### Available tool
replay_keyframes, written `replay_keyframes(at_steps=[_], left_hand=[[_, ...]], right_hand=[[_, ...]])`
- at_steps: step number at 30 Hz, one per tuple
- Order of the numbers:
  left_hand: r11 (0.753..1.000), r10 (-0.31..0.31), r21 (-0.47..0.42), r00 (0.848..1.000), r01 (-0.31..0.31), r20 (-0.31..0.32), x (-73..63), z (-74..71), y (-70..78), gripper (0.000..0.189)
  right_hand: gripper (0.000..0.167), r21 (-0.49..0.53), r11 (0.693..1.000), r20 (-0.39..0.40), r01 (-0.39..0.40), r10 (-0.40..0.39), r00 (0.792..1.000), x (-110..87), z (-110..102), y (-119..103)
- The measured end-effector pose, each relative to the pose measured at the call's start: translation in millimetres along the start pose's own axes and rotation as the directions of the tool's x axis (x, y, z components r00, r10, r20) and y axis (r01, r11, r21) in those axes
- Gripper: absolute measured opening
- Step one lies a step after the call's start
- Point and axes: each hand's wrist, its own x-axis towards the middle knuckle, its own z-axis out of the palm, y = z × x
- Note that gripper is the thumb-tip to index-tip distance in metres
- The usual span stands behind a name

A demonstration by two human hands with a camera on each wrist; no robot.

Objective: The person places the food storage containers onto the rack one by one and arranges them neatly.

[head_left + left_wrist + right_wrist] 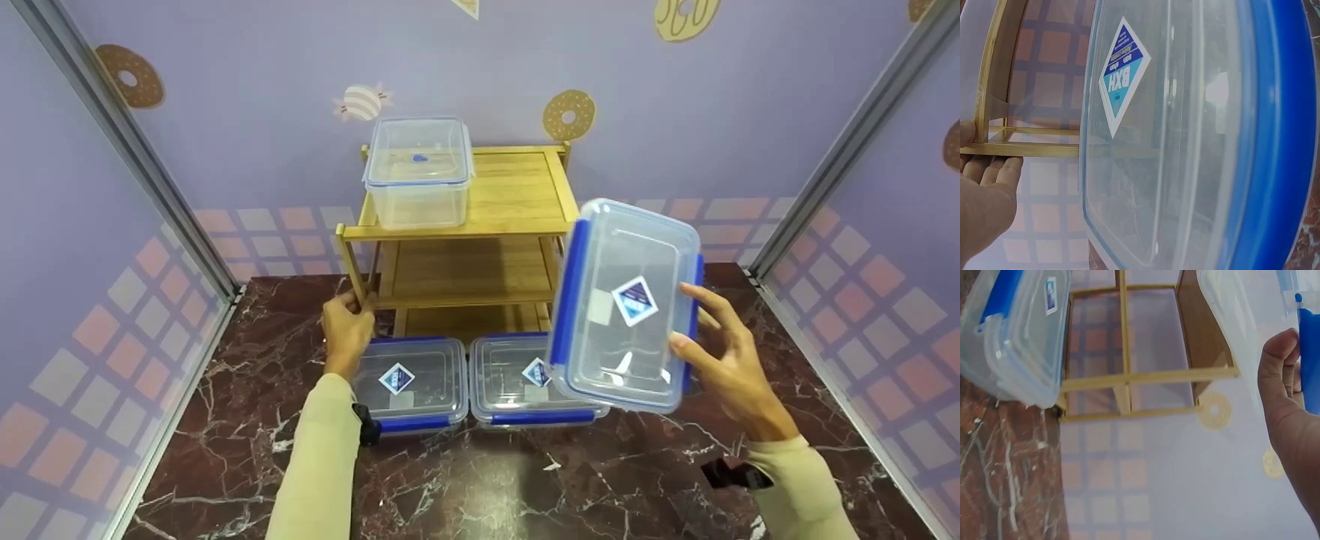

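My right hand [731,360] grips a clear plastic food container [630,337] by its right edge, thumb on the lid side; the container is raised and tilted, with a blue-and-white diamond label and blue side clips. In the right wrist view, fingers of that hand [1292,399] curl at a blue clip [1310,360]. My left hand [349,330] holds the front left leg [351,262] of a wooden shelf rack [517,195]. Two similar lidded containers lie flat before the rack, a left one [420,375] beneath my left wrist and a right one [502,382] partly hidden by the raised container.
A deeper clear box [420,202] with a blue-trimmed lid stands on the left of the rack's top shelf. Lower shelves [465,270] sit beneath. Dark red marbled surface [480,487] lies underneath everything. Purple patterned walls [480,67] enclose the back and both sides.
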Motion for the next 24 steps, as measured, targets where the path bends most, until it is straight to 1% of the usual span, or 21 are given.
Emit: replay_keyframes(at_steps=[2,4,10,14,17,20,24], left_hand=[[1.0,-0.002,-0.008,1.0,0.002,0.003,0.1,-0.2,-0.3,0.024],[1.0,0.0,-0.008,1.0,0.0,0.003,-0.1,0.0,-0.4,0.024],[1.0,0.001,-0.003,1.0,-0.001,0.002,0.0,0.4,-1.7,0.023],[1.0,0.008,-0.009,1.0,-0.008,0.003,-0.2,-0.5,-1.0,0.022],[1.0,0.009,-0.008,1.0,-0.009,-0.001,-0.9,-0.7,0.0,0.022],[1.0,0.007,-0.008,1.0,-0.007,-0.003,-1.2,-0.6,0.3,0.021],[1.0,0.006,0.002,1.0,-0.006,-0.004,-1.1,-0.1,0.2,0.022]], right_hand=[[0.065,0.014,1.0,0.027,0.006,-0.007,1.0,6.8,6,-1],[0.065,0.005,1.0,0.04,0.014,-0.014,0.999,13.5,12,-2],[0.064,-0.114,0.992,0.066,0.051,-0.043,0.997,35.6,28,-8],[0.064,-0.152,0.988,0.1,0.038,-0.023,0.995,51.3,36,-16],[0.062,-0.181,0.983,0.129,0.043,-0.02,0.991,63.9,40,-22],[0.061,-0.186,0.982,0.142,0.041,-0.015,0.99,75.8,43,-27],[0.062,-0.159,0.987,0.126,0.011,0.009,0.992,89.7,46,-29]])
